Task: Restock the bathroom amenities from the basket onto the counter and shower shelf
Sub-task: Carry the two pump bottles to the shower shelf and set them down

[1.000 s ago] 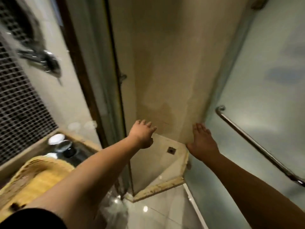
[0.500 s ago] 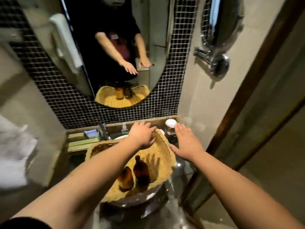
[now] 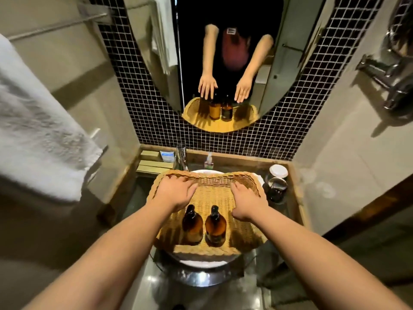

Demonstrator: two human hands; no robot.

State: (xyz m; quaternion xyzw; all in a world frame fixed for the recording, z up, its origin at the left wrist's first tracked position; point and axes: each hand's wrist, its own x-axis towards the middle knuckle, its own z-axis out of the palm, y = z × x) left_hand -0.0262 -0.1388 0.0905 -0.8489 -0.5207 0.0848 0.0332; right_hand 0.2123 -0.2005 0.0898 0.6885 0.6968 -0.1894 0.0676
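Note:
A woven yellow basket [image 3: 211,249] rests on the round sink basin at the counter. Two amber bottles stand upright side by side in its near part, the left bottle [image 3: 192,225] and the right bottle [image 3: 215,227]. My left hand [image 3: 175,192] hovers palm down over the basket's far left, fingers spread, holding nothing. My right hand [image 3: 247,202] hovers palm down over the far right, also holding nothing. Both hands are just beyond the bottles and touch neither.
An oval mirror [image 3: 223,52] on black mosaic tile reflects my arms and the bottles. Behind the basket are a faucet [image 3: 181,157], a small pump bottle [image 3: 209,161] and wooden boxes [image 3: 152,162]. Glass jars [image 3: 277,184] stand at the right. A white towel [image 3: 38,130] hangs left.
My view swung from the shower stall left to the sink counter. Both hands now hover lower over the basket, fingers spread, still holding nothing.

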